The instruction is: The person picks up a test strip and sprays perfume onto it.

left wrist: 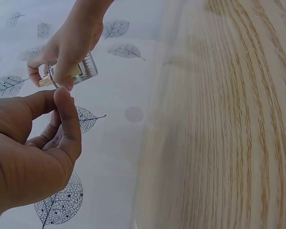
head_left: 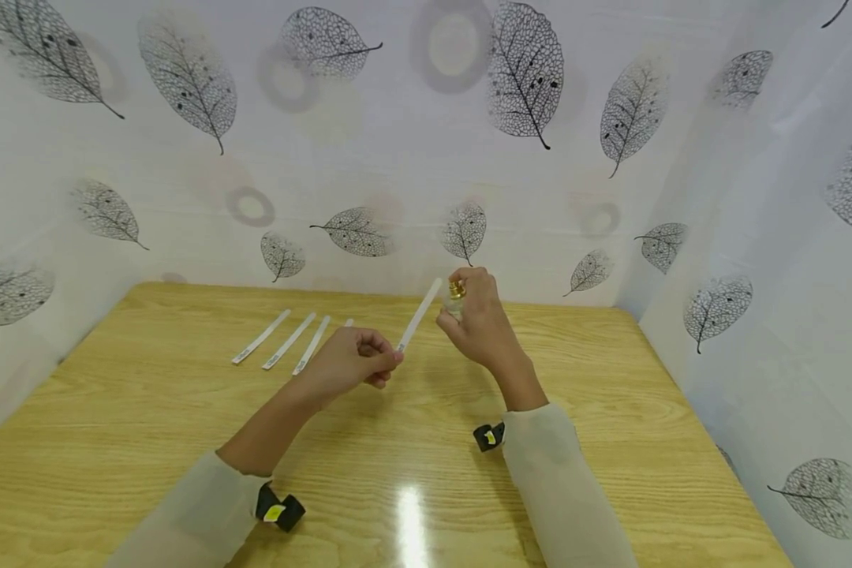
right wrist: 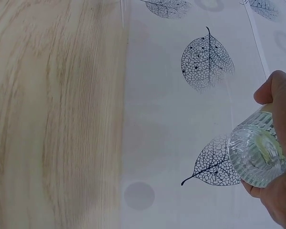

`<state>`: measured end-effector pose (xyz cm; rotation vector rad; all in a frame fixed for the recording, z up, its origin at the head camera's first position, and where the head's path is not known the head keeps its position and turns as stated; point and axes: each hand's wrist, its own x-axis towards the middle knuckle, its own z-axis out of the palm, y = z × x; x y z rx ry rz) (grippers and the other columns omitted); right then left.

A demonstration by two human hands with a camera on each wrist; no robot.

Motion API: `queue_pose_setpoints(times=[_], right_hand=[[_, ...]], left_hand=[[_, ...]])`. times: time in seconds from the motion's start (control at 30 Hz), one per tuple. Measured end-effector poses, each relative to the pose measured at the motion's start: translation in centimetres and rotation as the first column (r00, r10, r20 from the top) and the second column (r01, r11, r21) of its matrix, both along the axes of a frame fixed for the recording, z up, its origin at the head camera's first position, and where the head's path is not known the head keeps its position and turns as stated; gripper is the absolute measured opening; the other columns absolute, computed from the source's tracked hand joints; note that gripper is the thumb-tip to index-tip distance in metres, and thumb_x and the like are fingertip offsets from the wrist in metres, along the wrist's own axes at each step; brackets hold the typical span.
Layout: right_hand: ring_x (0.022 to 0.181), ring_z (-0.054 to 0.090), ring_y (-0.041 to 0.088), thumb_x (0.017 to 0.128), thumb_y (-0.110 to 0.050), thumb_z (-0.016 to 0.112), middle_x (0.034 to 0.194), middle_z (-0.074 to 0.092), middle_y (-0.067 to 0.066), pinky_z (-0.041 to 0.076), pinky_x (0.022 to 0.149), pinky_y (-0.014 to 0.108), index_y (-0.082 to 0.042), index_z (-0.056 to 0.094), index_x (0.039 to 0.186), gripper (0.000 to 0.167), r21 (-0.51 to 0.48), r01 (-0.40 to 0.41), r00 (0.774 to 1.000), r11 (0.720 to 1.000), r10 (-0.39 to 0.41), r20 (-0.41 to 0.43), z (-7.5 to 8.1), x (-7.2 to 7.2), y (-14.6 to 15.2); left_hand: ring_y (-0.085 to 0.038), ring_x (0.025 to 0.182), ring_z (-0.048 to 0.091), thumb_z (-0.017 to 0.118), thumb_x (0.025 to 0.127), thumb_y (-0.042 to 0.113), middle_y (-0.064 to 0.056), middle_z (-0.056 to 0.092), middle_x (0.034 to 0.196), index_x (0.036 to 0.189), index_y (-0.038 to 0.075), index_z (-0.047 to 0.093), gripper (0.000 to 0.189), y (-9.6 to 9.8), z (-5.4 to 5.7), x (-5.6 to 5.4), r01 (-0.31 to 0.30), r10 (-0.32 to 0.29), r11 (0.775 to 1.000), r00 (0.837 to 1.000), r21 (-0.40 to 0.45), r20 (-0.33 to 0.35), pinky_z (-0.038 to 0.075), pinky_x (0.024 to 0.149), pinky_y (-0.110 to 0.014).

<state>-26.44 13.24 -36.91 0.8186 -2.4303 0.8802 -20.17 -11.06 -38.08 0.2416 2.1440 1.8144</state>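
In the head view my left hand pinches the lower end of a white paper test strip between thumb and fingertips, and the strip slants up to the right. Close beside its top end, my right hand grips a clear glass perfume bottle with a gold spray neck. A finger of that hand lies over the sprayer top. The left wrist view shows the bottle tilted in the right hand, beyond the left fingertips. In the right wrist view the ribbed glass base of the bottle faces the camera.
Several more white strips lie on the wooden table to the left, such as the leftmost strip; one strip is partly hidden behind the left hand. A leaf-patterned curtain stands behind the table and along its sides.
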Motion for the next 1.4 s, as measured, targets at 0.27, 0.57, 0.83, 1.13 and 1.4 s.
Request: queue_pose_setpoints(times=[0.27,0.57,0.83,1.13,1.4], right_hand=[[0.092,0.041,0.029,0.09,-0.008,0.062,0.111,0.046,0.017,0.043,0.071,0.04,-0.002,0.039,0.126,0.043,0.002,0.006,1.0,1.0,-0.006,-0.006,0.2,0.2,-0.1],[0.093,0.041,0.029,0.091,-0.008,0.063,0.11,0.045,0.016,0.042,0.074,0.041,-0.002,0.039,0.127,0.044,0.001,0.005,1.0,1.0,-0.005,-0.004,0.4,0.3,0.0],[0.096,0.043,0.029,0.09,-0.009,0.063,0.114,0.046,0.018,0.045,0.074,0.042,-0.002,0.039,0.13,0.047,0.004,0.01,1.0,1.0,-0.01,0.006,0.3,0.2,0.1],[0.096,0.041,0.029,0.091,-0.01,0.062,0.113,0.045,0.016,0.042,0.073,0.041,-0.005,0.037,0.132,0.048,0.008,0.017,1.0,1.0,-0.017,0.016,0.3,0.2,0.2],[0.096,0.041,0.029,0.092,-0.011,0.061,0.114,0.043,0.016,0.042,0.072,0.041,-0.006,0.036,0.133,0.049,0.004,0.02,0.999,1.0,-0.02,0.027,0.3,0.1,0.3]], left_hand=[[-0.03,0.083,0.068,0.073,0.097,0.021,-0.027,0.067,0.102,0.099,0.0,0.065,0.023,0.1,0.3,0.2,-0.009,0.009,1.0,1.0,-0.008,-0.004,0.062,0.082,-0.046],[-0.024,0.079,0.067,0.073,0.097,0.021,-0.027,0.067,0.102,0.098,-0.001,0.066,0.023,0.1,0.4,0.1,-0.002,0.002,1.0,1.0,-0.005,-0.007,0.062,0.082,-0.046],[-0.038,0.09,0.068,0.074,0.097,0.023,-0.02,0.068,0.096,0.101,0.0,0.066,0.025,-0.2,0.3,-0.1,-0.016,0.016,0.999,1.0,-0.029,0.004,0.06,0.087,-0.051],[-0.031,0.088,0.067,0.073,0.097,0.023,-0.025,0.067,0.104,0.101,-0.001,0.066,0.025,-1.0,-0.2,-0.8,-0.031,0.031,0.998,0.999,-0.053,0.009,0.061,0.085,-0.046],[-0.029,0.086,0.068,0.073,0.097,0.016,-0.025,0.067,0.104,0.103,-0.004,0.066,0.022,-2.1,-1.8,-2.0,-0.079,0.079,0.993,0.997,-0.086,0.003,0.062,0.082,-0.042]])
